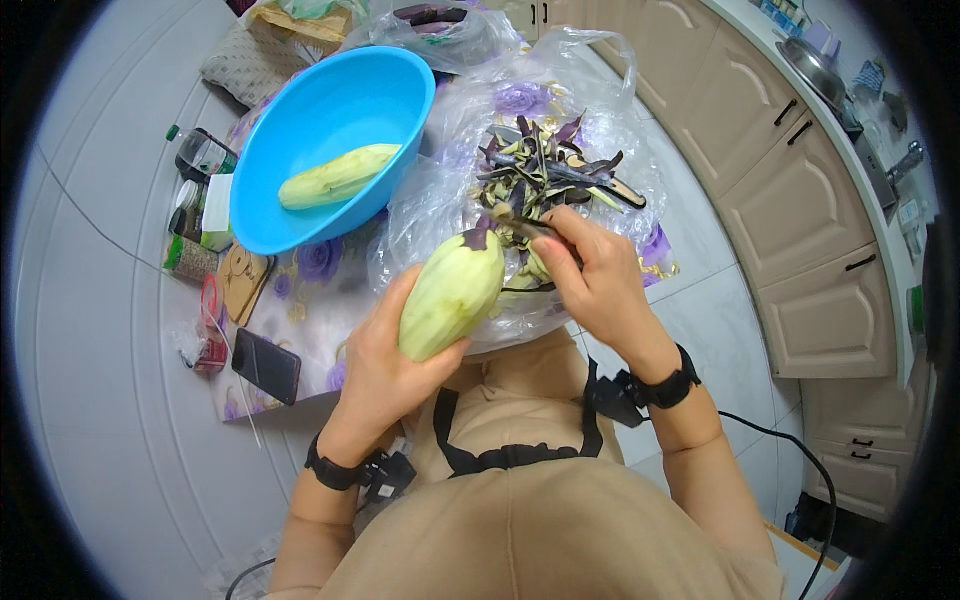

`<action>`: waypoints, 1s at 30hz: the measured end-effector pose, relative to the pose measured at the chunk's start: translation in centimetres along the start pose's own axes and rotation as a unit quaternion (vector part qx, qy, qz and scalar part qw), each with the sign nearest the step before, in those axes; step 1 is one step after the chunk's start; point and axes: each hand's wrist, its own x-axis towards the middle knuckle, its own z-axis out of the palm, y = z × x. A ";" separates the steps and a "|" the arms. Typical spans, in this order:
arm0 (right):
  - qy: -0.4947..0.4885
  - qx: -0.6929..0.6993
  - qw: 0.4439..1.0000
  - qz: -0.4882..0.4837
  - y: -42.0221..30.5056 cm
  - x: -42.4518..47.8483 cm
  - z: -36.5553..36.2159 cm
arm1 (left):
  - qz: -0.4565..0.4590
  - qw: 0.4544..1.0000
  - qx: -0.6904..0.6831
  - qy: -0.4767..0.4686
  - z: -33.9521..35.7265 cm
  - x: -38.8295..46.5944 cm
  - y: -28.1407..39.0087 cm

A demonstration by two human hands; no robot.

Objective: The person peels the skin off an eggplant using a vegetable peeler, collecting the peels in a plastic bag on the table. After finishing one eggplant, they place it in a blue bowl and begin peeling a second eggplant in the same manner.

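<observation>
My left hand [394, 360] grips a peeled, pale green eggplant [452, 296] by its lower end. A patch of dark purple skin remains on the end that points away from me. Beside that end, my right hand [592, 277] pinches a thin, dark brownish piece [529, 225]; blur hides whether it is the stem cap or a tool. Below and beyond the right hand, purple and green eggplant peelings [536, 169] lie heaped on a clear plastic bag [427, 240]. Another peeled eggplant [337, 178] rests in a blue plastic basin [262, 217] at the left.
A flowered tablecloth [319, 300] covers the table. Along its left side are a smartphone [266, 366], a wooden board [244, 281], a jar [191, 259] and a green-capped bottle [202, 154]. Unpeeled purple eggplants [431, 19] sit in a bag at the back. Cabinets [757, 127] line the right.
</observation>
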 end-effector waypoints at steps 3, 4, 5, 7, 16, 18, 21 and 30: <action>0.005 0.012 0.998 -0.059 -1.2 -0.5 0.2 | 0.017 0.997 0.074 0.024 -0.1 0.1 1.1; -0.002 -0.001 0.999 -0.050 -1.0 -0.4 0.2 | 0.035 0.995 0.090 0.031 0.0 0.1 1.0; -0.010 -0.014 0.999 -0.041 -0.8 -0.3 0.3 | 0.054 0.992 0.106 0.038 0.0 0.2 0.7; 0.003 -0.051 0.998 -0.021 0.7 0.1 0.9 | 0.084 0.988 0.123 0.053 0.1 0.4 0.4; 0.000 -0.101 0.994 -0.029 -0.2 -0.3 1.2 | 0.094 0.966 0.229 0.068 -0.2 -0.1 1.2; 0.012 -0.122 0.992 0.012 1.1 0.0 1.2 | 0.119 0.959 0.243 0.080 -0.2 -0.1 0.6; 0.007 -0.064 0.998 -0.008 -0.7 -0.2 0.5 | 0.144 0.941 0.289 0.097 -0.2 0.2 0.2; -0.010 -0.092 0.995 0.045 -0.2 -0.4 0.8 | 0.193 0.911 0.344 0.121 -0.7 -0.3 -0.3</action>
